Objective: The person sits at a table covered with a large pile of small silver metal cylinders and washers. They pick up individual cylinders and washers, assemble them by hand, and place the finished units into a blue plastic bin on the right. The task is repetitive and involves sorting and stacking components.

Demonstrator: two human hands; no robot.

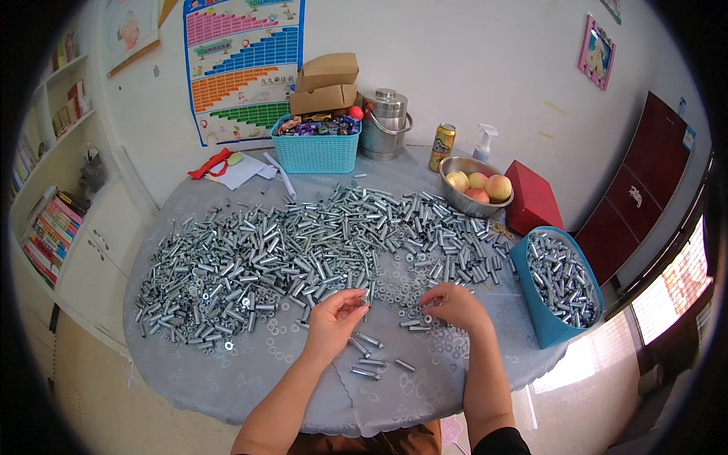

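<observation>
My left hand [334, 322] is raised over the front middle of the table, thumb and fingers pinched on a small metal bolt standing upright; only its tip shows. To the right, my right hand [457, 307] reaches low over loose flat washers [394, 288], its fingertips drawn together. Whatever they hold is hidden. Several assembled bolts with sleeves [369, 340] lie on the cloth between my forearms. Beyond both hands spreads a wide heap of silvery metal sleeves, bolts and washers [265, 250].
A blue bin [536, 303] full of bolts with sleeves stands at the right edge. Along the back are a light-blue basket [315, 155], a steel pot [385, 125], a yellow can [442, 147], a metal bowl [474, 206] of fruit and a red box [533, 199].
</observation>
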